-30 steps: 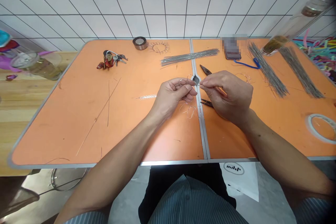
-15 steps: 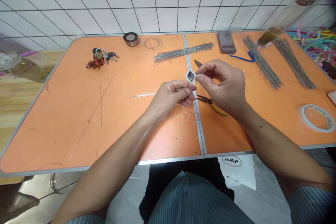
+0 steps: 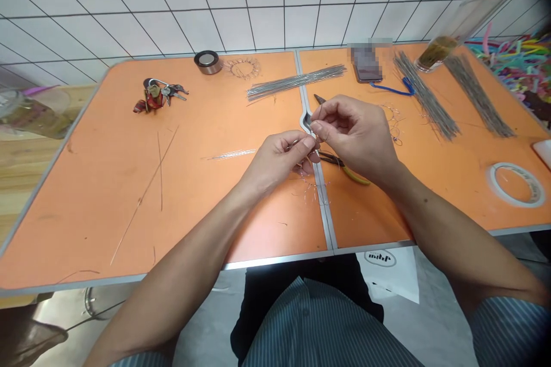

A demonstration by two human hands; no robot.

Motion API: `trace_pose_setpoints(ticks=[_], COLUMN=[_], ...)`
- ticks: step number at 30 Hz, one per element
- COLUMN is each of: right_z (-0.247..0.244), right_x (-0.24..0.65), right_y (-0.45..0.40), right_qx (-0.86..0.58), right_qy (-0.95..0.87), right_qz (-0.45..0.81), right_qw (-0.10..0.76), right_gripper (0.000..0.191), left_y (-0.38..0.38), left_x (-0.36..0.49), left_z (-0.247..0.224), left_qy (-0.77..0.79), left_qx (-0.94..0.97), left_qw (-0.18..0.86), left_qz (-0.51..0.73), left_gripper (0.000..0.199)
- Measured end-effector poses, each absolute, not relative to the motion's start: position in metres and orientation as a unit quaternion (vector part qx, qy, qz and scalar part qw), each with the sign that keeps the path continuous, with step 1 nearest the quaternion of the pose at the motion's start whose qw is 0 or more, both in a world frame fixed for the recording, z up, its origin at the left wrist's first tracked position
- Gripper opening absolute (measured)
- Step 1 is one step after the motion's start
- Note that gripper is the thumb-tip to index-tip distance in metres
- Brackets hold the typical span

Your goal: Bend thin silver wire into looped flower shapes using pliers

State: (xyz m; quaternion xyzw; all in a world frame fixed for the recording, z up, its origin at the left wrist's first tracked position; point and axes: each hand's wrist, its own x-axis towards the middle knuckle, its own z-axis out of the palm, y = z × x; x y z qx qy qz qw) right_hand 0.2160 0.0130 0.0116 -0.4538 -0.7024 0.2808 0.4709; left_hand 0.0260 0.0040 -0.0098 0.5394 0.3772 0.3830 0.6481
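Near the table's centre seam, my left hand [image 3: 286,157] pinches a thin looped wire [image 3: 307,183], whose fine loops hang below the fingers. My right hand [image 3: 355,132] is closed, thumb against forefinger, at the upper end of the same wire; the exact grip is too fine to make out. The two hands almost touch. Pliers with a yellow handle [image 3: 356,176] lie on the table, partly hidden under my right hand. Left of my left hand is a small bunch of straight thin wires [image 3: 233,155].
Bundles of straight wire [image 3: 297,83] lie at the back and right [image 3: 430,97]. Also on the orange table [image 3: 107,183] are keys [image 3: 159,94], dark tape [image 3: 208,62], a wire ring [image 3: 243,68], a phone [image 3: 365,64], white tape [image 3: 516,184] and a glass bottle [image 3: 451,28].
My right hand has moved slightly lower and closer to my left fingertips. The hanging wire loops have shifted. The whole view has shifted a little.
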Motion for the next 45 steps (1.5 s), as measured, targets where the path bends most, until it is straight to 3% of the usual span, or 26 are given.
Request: trace_pose_setpoints(ticks=[5,14,22,27,40,45], right_z=[0.014,0.02,0.021,0.023,0.026,0.023], right_x=[0.215,0.214,0.215,0.214,0.21,0.209], right_y=[0.013,0.011,0.011,0.011,0.008,0.006], right_qx=[-0.46,-0.464,-0.466,-0.466,-0.472,-0.478], right_qy=[-0.704,-0.698,-0.683,-0.669,-0.677,-0.68], right_qz=[0.286,0.315,0.331,0.356,0.345,0.345], right_qw=[0.459,0.446,0.455,0.457,0.447,0.435], right_gripper=[0.004,0.004,0.003,0.008,0.01,0.009], left_y=[0.002,0.002,0.001,0.0,0.003,0.002], left_x=[0.027,0.029,0.028,0.026,0.026,0.027], left_z=[-0.008,-0.008,-0.007,-0.01,-0.006,-0.003], left_qy=[0.373,0.379,0.382,0.379,0.383,0.421], left_qx=[0.567,0.591,0.617,0.622,0.636,0.638], left_qw=[0.624,0.586,0.551,0.548,0.516,0.464], left_qz=[0.386,0.404,0.413,0.412,0.427,0.448], left_gripper=[0.033,0.016,0.038,0.034,0.044,0.036])
